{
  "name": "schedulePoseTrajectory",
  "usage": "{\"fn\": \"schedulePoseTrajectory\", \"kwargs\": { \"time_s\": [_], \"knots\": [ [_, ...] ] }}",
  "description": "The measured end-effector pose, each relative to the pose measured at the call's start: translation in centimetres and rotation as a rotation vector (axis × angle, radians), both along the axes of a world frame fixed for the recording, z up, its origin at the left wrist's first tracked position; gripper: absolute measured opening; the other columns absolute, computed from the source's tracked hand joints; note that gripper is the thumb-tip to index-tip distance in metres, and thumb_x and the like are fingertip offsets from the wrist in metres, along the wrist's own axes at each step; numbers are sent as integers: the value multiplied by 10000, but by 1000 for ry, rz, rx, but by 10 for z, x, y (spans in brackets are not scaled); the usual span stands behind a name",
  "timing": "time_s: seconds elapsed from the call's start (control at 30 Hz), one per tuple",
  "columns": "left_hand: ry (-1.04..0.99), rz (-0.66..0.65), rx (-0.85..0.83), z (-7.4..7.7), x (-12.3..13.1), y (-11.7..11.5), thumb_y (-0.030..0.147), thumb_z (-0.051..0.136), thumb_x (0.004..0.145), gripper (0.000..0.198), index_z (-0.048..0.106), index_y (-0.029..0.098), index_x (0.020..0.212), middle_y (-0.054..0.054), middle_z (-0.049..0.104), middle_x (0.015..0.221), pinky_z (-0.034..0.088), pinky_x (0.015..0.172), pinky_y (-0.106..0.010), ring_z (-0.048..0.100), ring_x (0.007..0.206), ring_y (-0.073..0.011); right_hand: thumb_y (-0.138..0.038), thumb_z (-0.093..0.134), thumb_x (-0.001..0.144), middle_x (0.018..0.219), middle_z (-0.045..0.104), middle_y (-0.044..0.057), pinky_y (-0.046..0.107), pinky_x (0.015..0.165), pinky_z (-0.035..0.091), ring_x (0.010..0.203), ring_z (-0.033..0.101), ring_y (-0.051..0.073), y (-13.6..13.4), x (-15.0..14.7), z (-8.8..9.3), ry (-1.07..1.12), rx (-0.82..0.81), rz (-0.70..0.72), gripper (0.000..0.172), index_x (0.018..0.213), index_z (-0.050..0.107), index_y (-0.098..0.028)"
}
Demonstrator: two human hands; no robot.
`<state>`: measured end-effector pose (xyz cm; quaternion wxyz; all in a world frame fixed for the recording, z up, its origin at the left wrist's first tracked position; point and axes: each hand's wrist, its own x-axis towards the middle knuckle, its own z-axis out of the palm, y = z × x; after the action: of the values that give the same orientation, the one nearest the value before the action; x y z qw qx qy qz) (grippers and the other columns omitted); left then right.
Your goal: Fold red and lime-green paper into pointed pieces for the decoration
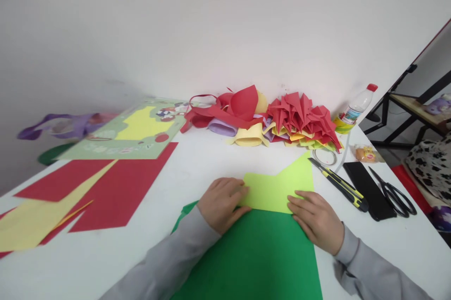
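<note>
Lime-green paper (pixel 271 192) sits on green paper (pixel 260 253), in from the desk's (pixel 197 163) right edge. The left hand (pixel 223 201) touches it, fingers together; I can't tell if they pinch. The right hand's (pixel 319 217) fingers spread a little. Folding looks partly done; 1 corner seems left.

Tabletop (pixel 167 192) passage leftward, knife (pixel 341 184) beyond right hand (pixel 320 221)
</note>
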<state>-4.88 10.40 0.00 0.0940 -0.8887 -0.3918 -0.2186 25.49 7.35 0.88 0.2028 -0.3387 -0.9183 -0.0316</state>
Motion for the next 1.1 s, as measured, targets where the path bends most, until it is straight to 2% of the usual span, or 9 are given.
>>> {"fn": "schedulePoseTrajectory", "kwargs": {
  "time_s": [0.17,0.27,0.37,0.47,0.63,0.73,0.83,0.97,1.1],
  "knots": [
    [-33,-128,46,-6,16,-3,294,523,896,153,635,202,944,-69,665,940,485,821,-361,595,900,-202,-94,448,916,1157,688,102,412,912,543,1163,581,242,5,4,-4,-32,100,26,354,1216,612,-186],
    [-47,-152,99,-13,21,-2,222,475,904,165,634,191,870,-62,653,842,492,734,-339,586,808,-190,-142,471,931,1131,698,96,392,911,540,1137,595,233,3,0,0,-60,115,-5,305,1189,626,-186],
    [-65,-164,172,-19,24,1,178,450,902,209,634,187,804,-63,647,767,490,680,-332,581,733,-185,-271,521,941,1069,710,107,400,863,541,1036,629,246,-1,-17,5,-80,134,-90,255,1141,641,-166],
    [-76,-193,242,-20,25,5,160,450,898,221,632,188,776,-53,644,713,488,653,-318,579,667,-168,-284,517,944,1033,706,109,376,770,531,939,636,233,-1,-41,8,-150,163,-130,242,1118,634,-164],
    [-77,-246,325,-3,25,1,115,446,904,207,632,171,831,-32,683,730,489,614,-293,607,621,-138,-150,473,939,901,706,89,332,605,465,806,624,207,7,-65,8,-204,296,-77,191,1025,643,-133],
    [-89,-252,350,11,28,-7,128,466,916,165,629,154,927,-34,714,811,506,643,-290,639,665,-133,-113,436,945,849,703,87,324,601,439,760,616,185,9,-63,8,-118,376,-49,209,962,644,-118],
    [-130,-278,364,20,33,-14,111,401,939,227,623,142,904,-31,697,733,507,595,-281,623,609,-133,-89,410,948,825,703,87,324,643,443,764,618,175,7,-62,9,4,413,-22,229,931,637,-113],
    [-264,-338,346,25,40,-21,85,360,935,260,608,123,869,-48,671,664,519,544,-283,601,561,-147,-102,451,937,855,714,95,335,664,455,816,633,188,3,-67,13,103,415,56,179,938,630,-104],
    [-419,-367,279,26,40,-22,84,419,920,190,601,138,911,-55,697,698,558,588,-266,648,618,-147,-93,497,923,807,718,80,314,614,454,757,640,174,-1,-69,15,180,389,126,126,903,620,-109]
  ]
}}
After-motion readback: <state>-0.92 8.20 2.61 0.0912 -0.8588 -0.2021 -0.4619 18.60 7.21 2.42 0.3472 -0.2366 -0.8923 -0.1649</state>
